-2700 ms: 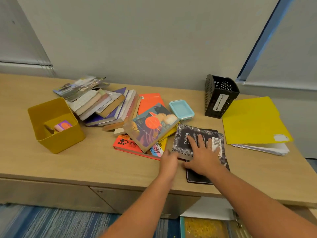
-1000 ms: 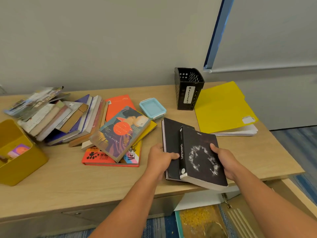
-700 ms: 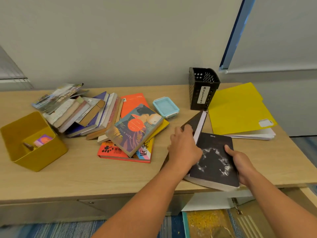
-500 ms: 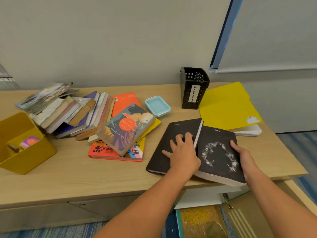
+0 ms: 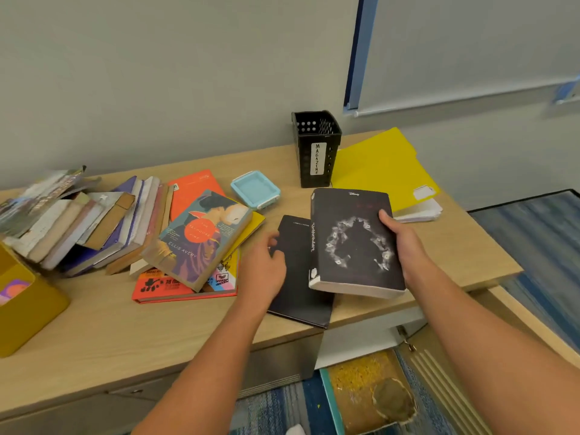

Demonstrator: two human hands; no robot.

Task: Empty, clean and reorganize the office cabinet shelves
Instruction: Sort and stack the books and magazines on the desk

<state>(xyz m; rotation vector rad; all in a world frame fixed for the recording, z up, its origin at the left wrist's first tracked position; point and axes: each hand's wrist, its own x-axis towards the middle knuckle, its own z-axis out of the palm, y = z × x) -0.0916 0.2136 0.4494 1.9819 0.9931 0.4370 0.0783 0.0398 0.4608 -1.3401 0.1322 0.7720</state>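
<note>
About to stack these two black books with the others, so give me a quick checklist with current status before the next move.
1. Right hand grips the thick black paperback by its right edge: ok.
2. Left hand grips the thin black notebook at its left edge: ok.
3. Notebook fully on the desk: not ok, a corner overhangs the front edge.
4. Paperback lifted off the notebook: cannot tell.
5. Leaning book pile steady enough to take more: cannot tell.
</note>
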